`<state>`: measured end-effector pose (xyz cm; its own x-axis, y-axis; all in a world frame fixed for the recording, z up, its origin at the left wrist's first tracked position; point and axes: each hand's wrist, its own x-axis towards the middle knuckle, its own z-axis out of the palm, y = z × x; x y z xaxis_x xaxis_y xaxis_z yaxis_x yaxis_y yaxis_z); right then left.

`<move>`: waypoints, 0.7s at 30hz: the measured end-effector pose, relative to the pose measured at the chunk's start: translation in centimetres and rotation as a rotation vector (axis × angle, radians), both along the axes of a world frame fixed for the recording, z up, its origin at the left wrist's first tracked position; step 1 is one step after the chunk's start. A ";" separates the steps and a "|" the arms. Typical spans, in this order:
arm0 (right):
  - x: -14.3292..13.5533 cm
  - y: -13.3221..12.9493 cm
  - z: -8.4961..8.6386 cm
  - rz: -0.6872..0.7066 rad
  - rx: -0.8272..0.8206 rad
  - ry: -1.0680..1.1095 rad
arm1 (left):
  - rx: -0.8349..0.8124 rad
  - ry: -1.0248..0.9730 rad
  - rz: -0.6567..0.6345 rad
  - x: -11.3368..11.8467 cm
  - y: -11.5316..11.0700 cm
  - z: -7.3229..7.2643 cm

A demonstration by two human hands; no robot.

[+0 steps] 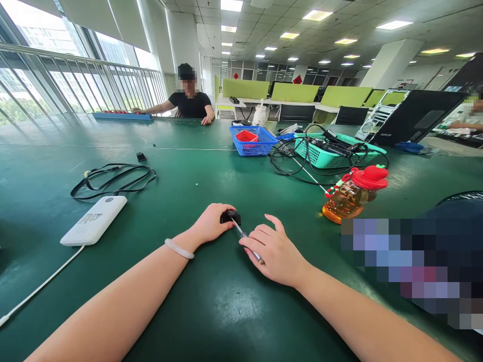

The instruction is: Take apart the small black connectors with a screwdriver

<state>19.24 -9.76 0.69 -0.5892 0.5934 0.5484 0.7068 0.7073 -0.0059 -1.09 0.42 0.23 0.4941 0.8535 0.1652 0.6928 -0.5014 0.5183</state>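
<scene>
My left hand [211, 222] grips a small black part [230, 216] against the green tabletop, fingers closed round its left side. What exactly the part is cannot be made out. Between the fingers of my right hand [273, 249] is a slim screwdriver [241, 231], tilted, with its metal shaft reaching up and left. The tip meets the black part or lies just in front of it. My right index finger is lifted away from the handle while thumb and other fingers hold it.
On the left lie a white power bank [94, 221], a black looped cable [113, 183] and a small black piece [141, 157]. Ahead stand a blue basket [241, 146] and a teal basket [325, 160] of cables. A red-lidded bottle [349, 201] stands right. A person [191, 103] sits opposite.
</scene>
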 end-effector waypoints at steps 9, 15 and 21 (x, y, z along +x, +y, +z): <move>-0.1 -0.2 0.3 -0.012 -0.001 0.026 | 0.014 -0.012 -0.019 -0.1 0.0 0.0; -0.1 -0.2 0.4 -0.016 0.017 0.038 | 0.007 -0.001 -0.019 0.0 -0.1 0.2; -0.1 -0.1 0.3 -0.002 0.015 0.049 | 0.005 0.010 -0.016 -0.1 0.0 -0.2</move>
<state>19.12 -9.88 0.96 -0.5600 0.5862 0.5855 0.7075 0.7060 -0.0302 -1.22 0.46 0.05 0.5093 0.8447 0.1646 0.6902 -0.5151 0.5082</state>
